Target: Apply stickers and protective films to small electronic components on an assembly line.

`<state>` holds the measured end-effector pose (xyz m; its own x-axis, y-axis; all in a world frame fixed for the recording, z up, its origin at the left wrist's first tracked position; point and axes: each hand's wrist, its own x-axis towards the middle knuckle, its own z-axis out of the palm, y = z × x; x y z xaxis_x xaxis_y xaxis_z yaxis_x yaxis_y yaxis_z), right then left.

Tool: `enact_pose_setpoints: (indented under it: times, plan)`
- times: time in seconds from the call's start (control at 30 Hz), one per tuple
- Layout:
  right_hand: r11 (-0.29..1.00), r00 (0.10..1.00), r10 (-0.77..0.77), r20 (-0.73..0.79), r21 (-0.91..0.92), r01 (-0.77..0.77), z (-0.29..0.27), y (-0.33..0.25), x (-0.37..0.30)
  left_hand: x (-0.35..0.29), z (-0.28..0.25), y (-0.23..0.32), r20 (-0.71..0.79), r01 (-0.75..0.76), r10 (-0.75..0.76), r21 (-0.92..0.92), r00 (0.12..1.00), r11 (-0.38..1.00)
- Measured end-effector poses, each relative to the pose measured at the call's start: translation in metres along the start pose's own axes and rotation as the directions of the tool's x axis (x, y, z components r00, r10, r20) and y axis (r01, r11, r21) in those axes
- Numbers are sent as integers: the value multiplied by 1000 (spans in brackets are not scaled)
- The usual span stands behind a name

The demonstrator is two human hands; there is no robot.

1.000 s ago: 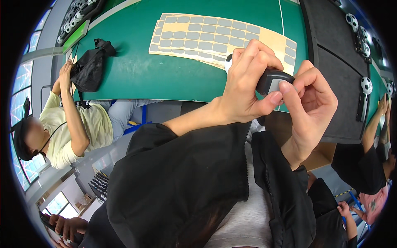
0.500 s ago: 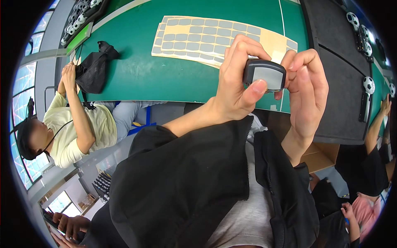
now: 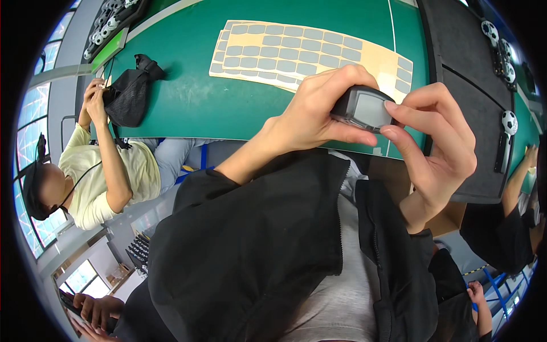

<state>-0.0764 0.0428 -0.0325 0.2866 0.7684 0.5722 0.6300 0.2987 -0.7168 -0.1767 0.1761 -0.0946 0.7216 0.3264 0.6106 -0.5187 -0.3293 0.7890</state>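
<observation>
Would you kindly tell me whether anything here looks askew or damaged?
Slightly: on the green table, the sticker sheets are unevenly stacked, one jutting left from beneath another. The black device in the left hand shows no obvious damage.

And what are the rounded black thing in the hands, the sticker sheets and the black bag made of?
Rounded black casing: probably hard plastic, smooth and slightly shiny; its grey panel looks matte, material unclear.
Sticker sheets: likely paper, thin and flat, with a smooth tan backing.
Black bag: perhaps soft mesh fabric, slumped with a netlike texture.
</observation>
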Motion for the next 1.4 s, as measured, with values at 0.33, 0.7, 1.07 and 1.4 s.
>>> enact_pose_setpoints:
  times: [0.33, 0.7, 1.07, 1.4]
  plan:
    - [912, 984, -180, -12, -378, 163, 13, -8, -10, -6, -26, 41, 455, 452, -430, 66, 780, 890]
    - [789, 934, -356, 23, -529, 313, 19, 1, -18, -26, -20, 57, 428, 716, -577, -335, 695, 613]
    - [971, 973, 128, -191, 225, -84, 44, -5, -6, -33, -17, 61, 188, 246, -279, 181, 942, 952]
    - [673, 811, 574, -112, 628, -390, 91, -71, 21, -45, -46, 99, 36, 92, -125, 484, 992, 870]
